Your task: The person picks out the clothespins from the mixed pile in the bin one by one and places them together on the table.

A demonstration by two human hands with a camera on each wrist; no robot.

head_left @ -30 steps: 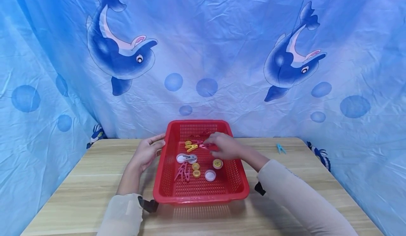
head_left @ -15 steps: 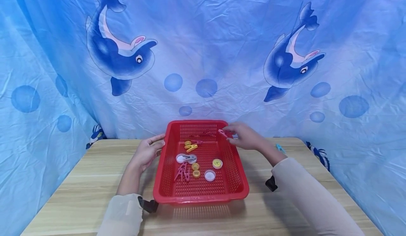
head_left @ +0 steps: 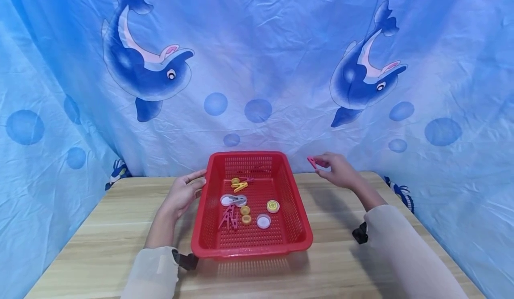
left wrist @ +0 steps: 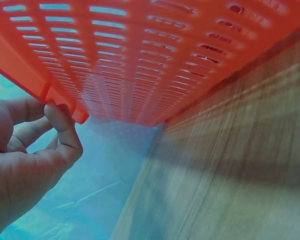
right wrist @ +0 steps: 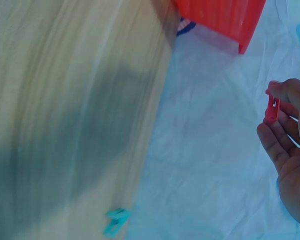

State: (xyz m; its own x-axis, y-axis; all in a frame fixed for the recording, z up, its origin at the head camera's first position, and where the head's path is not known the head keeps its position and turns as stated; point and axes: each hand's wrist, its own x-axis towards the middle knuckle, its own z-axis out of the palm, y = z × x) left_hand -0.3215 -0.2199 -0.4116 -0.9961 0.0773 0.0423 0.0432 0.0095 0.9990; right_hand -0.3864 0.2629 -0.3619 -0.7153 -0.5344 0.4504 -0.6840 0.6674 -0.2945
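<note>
Right hand (head_left: 336,170) has lifted out of the red basket (head_left: 201,221) and now sits past its right rim, near the worktop's (head_left: 100,245) far edge, fingers (right wrist: 274,145) pinching a pink clothespin (head_left: 312,161). Clothespin is held above the worktop, long axis running left-right, free end pointing left toward the basket. Left hand (head_left: 182,195) holds the basket's left rim, fingers (left wrist: 65,132) curled on it. Teal clothespin (right wrist: 116,220) lies at the far edge.

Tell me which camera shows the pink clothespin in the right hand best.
The right wrist view: the pink clothespin appears large, pinched in the right hand. The head view shows it small, held right of the red basket. The left wrist view misses it.
</note>
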